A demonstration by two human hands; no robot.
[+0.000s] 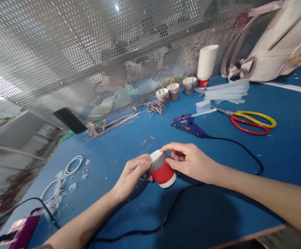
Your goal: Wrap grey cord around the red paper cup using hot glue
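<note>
Between my hands is a red and white paper cup (pixel 163 174), tilted, with grey-brown cord wound around its upper part just below the white rim. My left hand (pixel 136 173) is closed on the cup's left side, thumb near the rim. On the other side, my right hand (pixel 185 157) pinches the cup's wall at the rim, index finger on top and thumb against the cord band. Whether a loose cord end lies between those fingers is hard to see. Beyond my right hand lies a blue glue gun (pixel 189 125) with a glue stick in its back.
Scissors (pixel 254 121) with red and yellow handles lie at right. Several cord-wrapped cups (pixel 189 86), a cup stack (pixel 207 64) and white strips (pixel 225 91) stand or lie behind. A phone (pixel 69 120) leans at the mesh panel. Black cable (pixel 166 219) crosses the front; white rings (pixel 73 165) lie left.
</note>
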